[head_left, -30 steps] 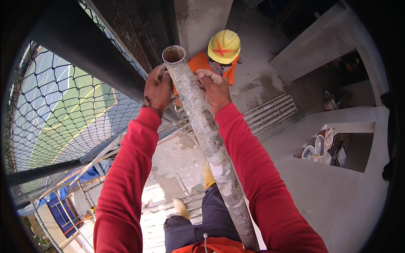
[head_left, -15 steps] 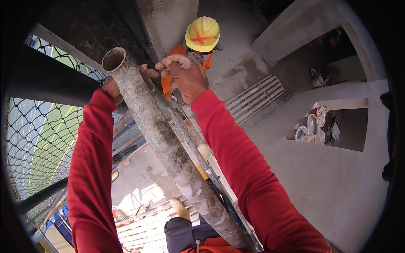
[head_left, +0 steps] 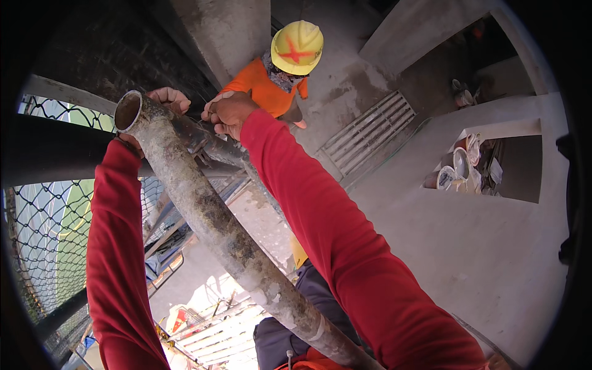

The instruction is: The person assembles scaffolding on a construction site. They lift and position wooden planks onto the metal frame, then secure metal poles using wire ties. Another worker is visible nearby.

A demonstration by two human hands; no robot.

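A mortar-spattered metal scaffold pipe [head_left: 231,237] slants from its open end at upper left toward my body at the lower edge. My left hand [head_left: 169,99] reaches behind the pipe near that end; its curled fingers show on the far side. My right hand [head_left: 230,113] is closed in a pinch just right of the pipe, beside a second, thinner bar [head_left: 219,149] that runs behind it. Whatever either hand's fingers hold is too small or hidden to make out. The pipe hides part of my left palm.
Below, a person in a yellow helmet [head_left: 297,48] and orange top stands by a wall. A chain-link fence [head_left: 52,228] and a thick dark beam [head_left: 58,148] lie to the left. A slatted metal platform [head_left: 370,132] and a wall opening with buckets [head_left: 445,177] are to the right.
The pipe's open end and both hands sit further left in view. My left fingers now show more beyond the pipe, and my right hand has turned lower. The person's orange top is more exposed.
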